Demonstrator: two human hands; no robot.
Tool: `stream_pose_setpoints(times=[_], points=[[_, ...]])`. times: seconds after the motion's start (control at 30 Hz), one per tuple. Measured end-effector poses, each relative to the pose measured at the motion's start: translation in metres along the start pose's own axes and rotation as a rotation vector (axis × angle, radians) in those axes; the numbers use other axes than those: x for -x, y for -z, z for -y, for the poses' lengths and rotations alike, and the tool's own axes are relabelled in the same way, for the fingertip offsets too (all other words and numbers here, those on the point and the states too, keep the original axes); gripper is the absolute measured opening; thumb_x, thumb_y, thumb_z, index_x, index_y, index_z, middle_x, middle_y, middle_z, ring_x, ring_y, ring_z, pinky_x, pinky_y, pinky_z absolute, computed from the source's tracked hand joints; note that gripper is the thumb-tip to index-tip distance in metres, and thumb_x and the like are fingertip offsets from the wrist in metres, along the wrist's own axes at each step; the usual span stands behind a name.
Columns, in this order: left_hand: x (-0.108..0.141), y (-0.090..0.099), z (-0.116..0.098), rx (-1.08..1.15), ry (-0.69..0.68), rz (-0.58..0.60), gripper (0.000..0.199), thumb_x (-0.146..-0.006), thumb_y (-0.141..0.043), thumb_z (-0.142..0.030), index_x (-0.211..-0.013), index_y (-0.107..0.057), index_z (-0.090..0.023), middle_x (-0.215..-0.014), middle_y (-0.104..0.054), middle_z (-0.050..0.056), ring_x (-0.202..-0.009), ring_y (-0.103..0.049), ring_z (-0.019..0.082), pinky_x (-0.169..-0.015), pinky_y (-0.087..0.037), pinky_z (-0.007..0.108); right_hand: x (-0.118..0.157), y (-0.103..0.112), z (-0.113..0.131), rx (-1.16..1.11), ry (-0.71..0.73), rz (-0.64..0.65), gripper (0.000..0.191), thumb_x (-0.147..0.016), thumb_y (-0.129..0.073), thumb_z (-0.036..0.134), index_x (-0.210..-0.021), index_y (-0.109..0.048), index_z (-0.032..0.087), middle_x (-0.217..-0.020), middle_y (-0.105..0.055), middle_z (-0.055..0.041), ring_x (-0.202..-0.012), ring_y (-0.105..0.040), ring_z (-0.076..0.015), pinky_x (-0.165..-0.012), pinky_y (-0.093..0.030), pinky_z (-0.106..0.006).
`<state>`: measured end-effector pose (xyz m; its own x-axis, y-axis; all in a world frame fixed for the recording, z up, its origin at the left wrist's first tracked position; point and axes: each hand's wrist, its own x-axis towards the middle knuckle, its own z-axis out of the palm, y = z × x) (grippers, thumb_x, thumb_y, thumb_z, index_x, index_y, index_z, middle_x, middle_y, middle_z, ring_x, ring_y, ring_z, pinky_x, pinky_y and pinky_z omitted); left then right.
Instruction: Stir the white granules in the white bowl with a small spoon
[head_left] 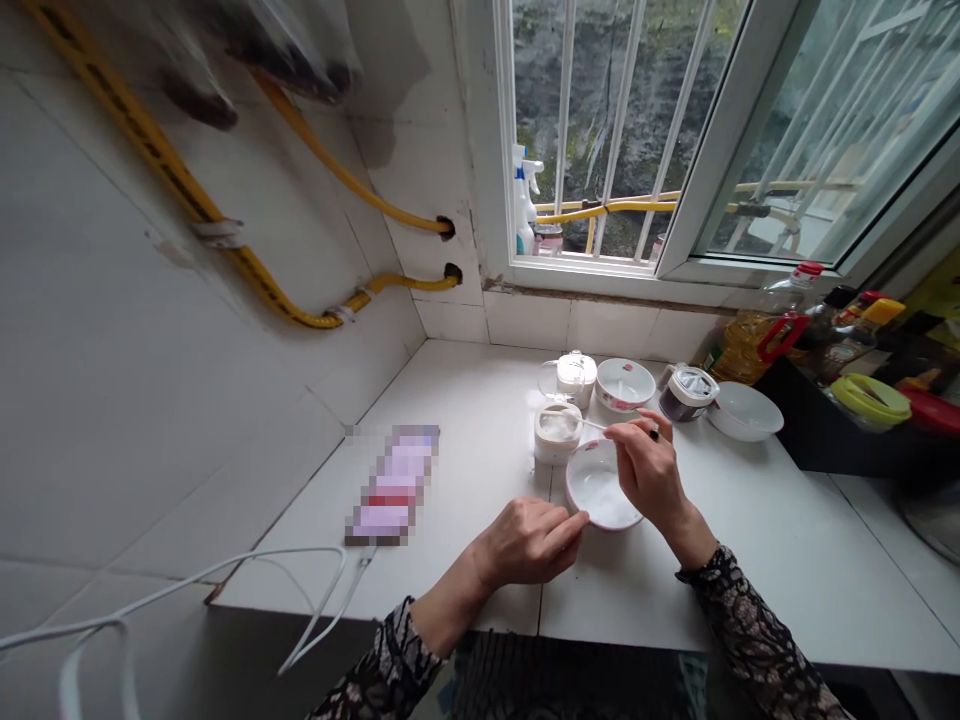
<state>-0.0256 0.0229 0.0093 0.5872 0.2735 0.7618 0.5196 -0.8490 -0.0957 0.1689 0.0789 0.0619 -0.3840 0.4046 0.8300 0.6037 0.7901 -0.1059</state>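
Observation:
My right hand (651, 470) pinches the thin white handle of a small spoon (591, 423). The spoon's far end reaches into an open white jar (556, 448) holding a white substance. Just below that jar stands a white bowl (574, 490) with a floral mark and some white contents at its bottom. At the bowl's near left rim, my left hand (529, 540) has its fingers curled and a fingertip on the edge, steadying grip partly hidden. My right hand covers the bowl's right side.
Behind are another white jar (582, 374), a flowered bowl (625, 386), a dark-filled jar (686, 393) and a plain white bowl (745, 413). An oil bottle (750, 335) and condiments stand right. A phone (394, 485) with a white cable (330, 600) lies left.

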Motion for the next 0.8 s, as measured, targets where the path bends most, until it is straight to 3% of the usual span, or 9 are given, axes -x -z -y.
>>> stream_pose_setpoints(times=[0.13, 0.27, 0.4, 0.6, 0.8], points=[[0.0, 0.0, 0.001, -0.005, 0.0, -0.003, 0.02, -0.087, -0.044, -0.01, -0.097, -0.062, -0.01, -0.054, -0.054, -0.002, -0.043, -0.049, 0.011, -0.039, -0.037, 0.023, 0.002, 0.01, -0.004, -0.134, -0.169, -0.057, 0.017, -0.089, -0.047, 0.009, -0.089, -0.059, 0.022, -0.069, -0.066, 0.0012, -0.064, -0.058, -0.0171, -0.09, -0.043, -0.041], [0.001, 0.001, 0.001, -0.005, -0.002, 0.001, 0.02, -0.088, -0.045, -0.01, -0.1, -0.061, -0.009, -0.055, -0.054, -0.002, -0.045, -0.05, 0.011, -0.039, -0.038, 0.023, 0.009, 0.023, -0.018, -0.278, -0.381, 0.106, 0.015, -0.085, -0.049, 0.016, -0.078, -0.059, 0.023, -0.06, -0.061, -0.0005, -0.071, -0.056, -0.022, -0.074, -0.045, -0.036], [0.001, 0.001, 0.001, 0.011, -0.005, 0.003, 0.021, -0.087, -0.045, -0.008, -0.102, -0.06, -0.009, -0.055, -0.054, -0.003, -0.045, -0.049, 0.011, -0.039, -0.037, 0.024, 0.012, 0.032, -0.029, -0.311, -0.392, 0.336, 0.017, -0.078, -0.048, 0.012, -0.071, -0.059, 0.023, -0.063, -0.062, -0.0012, -0.07, -0.052, -0.0206, -0.074, -0.044, -0.035], [0.002, 0.001, 0.001, 0.048, 0.006, 0.022, 0.028, -0.084, -0.047, -0.007, -0.11, -0.058, -0.008, -0.057, -0.055, -0.003, -0.046, -0.05, 0.012, -0.042, -0.039, 0.024, 0.011, 0.033, -0.02, -0.412, -0.396, 0.531, 0.02, -0.077, -0.046, 0.009, -0.07, -0.06, 0.022, -0.066, -0.062, -0.0023, -0.074, -0.053, -0.0202, -0.07, -0.043, -0.032], [0.003, 0.001, 0.001, 0.033, 0.012, 0.042, 0.033, -0.086, -0.046, -0.008, -0.117, -0.055, -0.01, -0.057, -0.056, -0.004, -0.046, -0.051, 0.011, -0.043, -0.039, 0.022, 0.011, 0.029, -0.011, -0.572, -0.577, 0.53, 0.019, -0.071, -0.045, 0.011, -0.065, -0.06, 0.021, -0.058, -0.058, -0.0002, -0.068, -0.052, -0.0172, -0.064, -0.041, -0.028]])
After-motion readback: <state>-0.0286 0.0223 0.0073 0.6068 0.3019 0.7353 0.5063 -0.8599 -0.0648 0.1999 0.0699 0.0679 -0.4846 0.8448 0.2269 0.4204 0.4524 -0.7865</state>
